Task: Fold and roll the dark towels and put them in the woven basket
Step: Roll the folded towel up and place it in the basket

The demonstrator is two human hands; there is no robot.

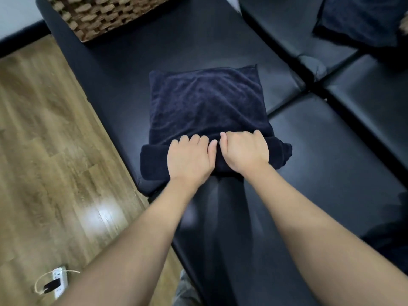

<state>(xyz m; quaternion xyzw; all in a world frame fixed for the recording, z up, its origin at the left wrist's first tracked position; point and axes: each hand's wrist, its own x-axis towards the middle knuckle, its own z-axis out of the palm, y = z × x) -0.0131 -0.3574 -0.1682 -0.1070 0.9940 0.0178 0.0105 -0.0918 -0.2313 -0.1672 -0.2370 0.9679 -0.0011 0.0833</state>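
- Soft, even indoor light; nothing is harshly lit.
- A white glare patch sits on the wooden floor [99,214], left of the black bench [331,173].
- The bench's glossy padding carries pale sheen, brightest right of the dark towel [205,102].
- Motion blur smears the floor grain and the woven basket [106,14].
- Wide-angle bending skews the bench edges toward the corners.

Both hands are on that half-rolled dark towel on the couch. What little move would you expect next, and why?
Probably another push forward to keep rolling. The left hand and right hand grip the rolled near end of the towel, but most of it lies flat beyond them. The woven basket waits farther along the couch, so rolling likely comes before carrying.
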